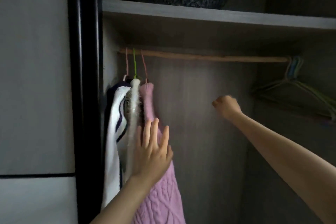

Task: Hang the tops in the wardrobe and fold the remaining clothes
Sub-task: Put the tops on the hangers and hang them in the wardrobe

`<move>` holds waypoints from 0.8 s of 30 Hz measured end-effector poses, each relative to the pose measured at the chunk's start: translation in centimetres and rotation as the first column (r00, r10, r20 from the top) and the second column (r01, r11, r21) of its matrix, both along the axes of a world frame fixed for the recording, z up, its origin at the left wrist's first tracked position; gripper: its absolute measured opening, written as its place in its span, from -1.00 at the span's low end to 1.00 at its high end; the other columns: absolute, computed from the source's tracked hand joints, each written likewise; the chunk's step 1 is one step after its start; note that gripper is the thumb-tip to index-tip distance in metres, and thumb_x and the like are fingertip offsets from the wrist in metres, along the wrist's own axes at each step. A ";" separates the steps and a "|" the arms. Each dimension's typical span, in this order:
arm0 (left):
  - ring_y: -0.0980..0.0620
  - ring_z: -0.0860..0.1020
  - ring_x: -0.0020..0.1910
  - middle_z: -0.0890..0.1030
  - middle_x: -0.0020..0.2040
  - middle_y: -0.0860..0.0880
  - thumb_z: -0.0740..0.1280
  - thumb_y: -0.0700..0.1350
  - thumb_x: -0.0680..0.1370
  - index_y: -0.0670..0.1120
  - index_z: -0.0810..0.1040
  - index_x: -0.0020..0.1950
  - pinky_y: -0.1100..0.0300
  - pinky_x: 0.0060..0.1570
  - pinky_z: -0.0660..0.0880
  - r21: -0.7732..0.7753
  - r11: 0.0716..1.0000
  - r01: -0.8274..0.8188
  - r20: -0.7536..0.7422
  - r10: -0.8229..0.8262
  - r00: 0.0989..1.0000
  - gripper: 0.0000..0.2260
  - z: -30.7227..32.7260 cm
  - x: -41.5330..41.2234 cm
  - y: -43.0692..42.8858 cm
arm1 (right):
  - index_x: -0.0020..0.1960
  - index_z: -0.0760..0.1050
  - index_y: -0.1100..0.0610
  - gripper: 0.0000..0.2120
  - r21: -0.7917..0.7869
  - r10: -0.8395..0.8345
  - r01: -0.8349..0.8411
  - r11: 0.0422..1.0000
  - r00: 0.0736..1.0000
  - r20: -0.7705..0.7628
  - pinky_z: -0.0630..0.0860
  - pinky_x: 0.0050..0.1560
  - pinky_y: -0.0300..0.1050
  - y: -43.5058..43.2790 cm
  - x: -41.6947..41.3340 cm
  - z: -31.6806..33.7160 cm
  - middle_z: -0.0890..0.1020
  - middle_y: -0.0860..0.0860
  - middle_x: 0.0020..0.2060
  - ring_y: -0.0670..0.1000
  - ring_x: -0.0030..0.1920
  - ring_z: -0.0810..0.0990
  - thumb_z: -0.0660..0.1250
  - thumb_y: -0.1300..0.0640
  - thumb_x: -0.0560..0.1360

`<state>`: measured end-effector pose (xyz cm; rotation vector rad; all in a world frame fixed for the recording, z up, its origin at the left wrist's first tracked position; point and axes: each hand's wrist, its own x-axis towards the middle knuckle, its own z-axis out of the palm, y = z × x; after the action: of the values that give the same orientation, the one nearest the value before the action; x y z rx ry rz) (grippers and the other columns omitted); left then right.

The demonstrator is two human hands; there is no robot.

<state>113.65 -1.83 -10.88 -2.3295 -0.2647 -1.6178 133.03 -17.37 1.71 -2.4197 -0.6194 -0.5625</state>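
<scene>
Fingers spread, left hand (152, 152) presses flat on pink sweater (163, 198); right hand (226, 105) fisted, well apart.

Home bedroom: wardrobe (181, 14), rail (200, 57), hung tops (149, 100), spare hangers (294, 85).

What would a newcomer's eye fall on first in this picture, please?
Probably the pink knitted top hanging at the left end of the rail, with the left hand laid flat against it. Next, the right hand, closed in a loose fist in the bare middle of the wardrobe, and the spare hangers bunched at the rail's right end.
</scene>
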 end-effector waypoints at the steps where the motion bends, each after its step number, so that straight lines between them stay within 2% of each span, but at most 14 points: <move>1: -0.23 0.33 0.29 0.53 0.21 -0.30 0.16 -0.06 0.41 -0.17 0.59 0.16 -0.22 0.23 0.28 0.001 1.000 0.019 -0.038 -0.019 0.999 -0.58 -0.6 0.9 -0.4 | 0.04 0.55 0.31 -0.72 -0.031 -0.052 0.052 0.998 0.999 0.013 0.36 0.00 -0.08 -2.0 0.4 -0.3 0.51 0.29 0.14 0.26 0.18 0.43 0.16 0.15 0.55; 5: -0.17 0.38 0.23 0.61 0.09 -0.23 0.16 -0.05 0.41 -0.17 0.62 0.11 -0.25 0.25 0.19 -0.069 0.983 0.172 -0.060 -0.176 0.983 -0.60 -2.6 4.8 -2.9 | 0.23 0.48 0.23 -0.67 -0.114 -0.287 0.296 0.948 0.954 0.088 0.35 0.17 0.02 -10.0 0.9 -1.6 0.42 0.23 0.23 0.25 0.26 0.32 0.16 0.10 0.56; 9: -0.17 0.47 0.16 0.63 0.01 -0.19 0.12 -0.02 0.41 -0.17 0.63 0.09 -0.21 0.23 0.23 -0.130 0.954 0.271 -0.090 -0.284 0.955 -0.58 -3.3 8.9 -6.9 | 0.25 0.45 0.21 -0.67 -0.162 -0.454 0.471 0.867 0.881 0.135 0.34 0.17 0.05 -15.9 1.8 -2.2 0.40 0.20 0.22 0.23 0.28 0.30 0.20 0.11 0.53; 11: -0.20 0.57 0.08 0.64 -0.01 -0.18 0.11 0.00 0.40 -0.16 0.63 0.09 -0.21 0.18 0.33 -0.201 0.939 0.281 -0.131 -0.310 0.942 -0.56 -3.3 11.0 -8.6 | 0.26 0.40 0.24 -0.65 -0.164 -0.504 0.524 0.836 0.851 0.150 0.34 0.19 0.06 -18.2 2.8 -2.0 0.39 0.21 0.23 0.23 0.29 0.30 0.21 0.13 0.52; 13: -0.19 0.57 0.02 0.63 -0.05 -0.16 0.11 0.01 0.40 -0.15 0.61 0.10 -0.23 0.12 0.43 -0.263 0.921 0.287 -0.170 -0.337 0.926 -0.57 -3.2 13.1 -9.6 | 0.27 0.36 0.24 -0.65 -0.159 -0.532 0.558 0.814 0.827 0.180 0.36 0.16 0.06 -19.9 3.9 -1.6 0.40 0.22 0.23 0.23 0.29 0.31 0.21 0.15 0.53; 17: -0.18 0.52 -0.04 0.61 -0.11 -0.14 0.10 0.03 0.38 -0.16 0.59 0.08 -0.24 0.00 0.47 -0.340 0.907 0.247 -0.213 -0.330 0.920 -0.56 -3.5 16.7 -10.7 | 0.28 0.29 0.25 -0.67 -0.225 -0.575 0.620 0.752 0.783 0.235 0.46 0.02 0.05 -22.4 6.8 -1.3 0.47 0.21 0.20 0.23 0.22 0.46 0.19 0.23 0.53; 20: -0.12 0.42 0.00 0.62 -0.11 -0.15 0.11 0.04 0.35 -0.13 0.52 0.12 -0.23 -0.06 0.48 -0.357 0.897 0.262 -0.187 -0.343 0.920 -0.55 -4.2 19.2 -11.1 | 0.27 0.29 0.22 -0.66 -0.295 -0.591 0.658 0.693 0.752 0.291 0.50 -0.03 0.02 -23.9 9.6 -1.5 0.54 0.18 0.16 0.21 0.15 0.55 0.24 0.16 0.54; 22: -0.11 0.39 0.01 0.62 -0.10 -0.15 0.11 0.05 0.35 -0.08 0.40 0.16 -0.20 -0.05 0.48 -0.357 0.892 0.276 -0.176 -0.354 0.918 -0.57 -4.8 20.8 -11.2 | 0.31 0.25 0.22 -0.55 -0.342 -0.581 0.663 0.666 0.748 0.320 0.50 -0.05 -0.02 -24.8 11.5 -1.4 0.58 0.15 0.14 0.18 0.13 0.58 0.30 0.10 0.51; 24: -0.11 0.38 0.02 0.62 -0.10 -0.16 0.11 0.06 0.35 -0.06 0.37 0.17 -0.20 -0.06 0.49 -0.383 0.882 0.275 -0.159 -0.357 0.921 -0.57 -5.1 22.7 -11.5 | 0.39 0.18 0.23 -0.51 -0.415 -0.555 0.655 0.632 0.756 0.347 0.49 -0.01 -0.04 -25.7 13.3 -1.1 0.59 0.13 0.15 0.16 0.15 0.58 0.25 0.15 0.54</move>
<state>136.30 -13.37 -16.00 -2.9419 -0.1337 -1.5206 146.30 -43.06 0.61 -3.1318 0.0457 -1.0193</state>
